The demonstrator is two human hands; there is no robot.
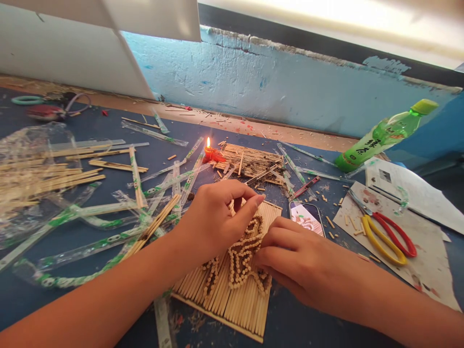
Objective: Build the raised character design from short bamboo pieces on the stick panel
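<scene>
A panel of thin wooden sticks point(235, 304) laid side by side lies on the dark blue table. Short round stick pieces stand on it in curving lines, forming a raised pattern point(241, 261). Above the panel's far part is my left hand point(221, 217), its fingers curled and thumb against them; whatever they pinch is hidden. My right hand point(293, 256) rests at the panel's right side, fingers bent inward by the pattern, with their tips partly out of sight. Just beyond it lies a phone point(308, 217) with a picture on its screen.
A lit red candle point(213, 154) burns beside a scorched stick panel point(250, 162). A utility knife point(304, 188), scissors point(389, 237) and a green bottle point(384, 137) are on the right. Plastic wrappers point(108, 244) and loose sticks point(54, 181) cover the left.
</scene>
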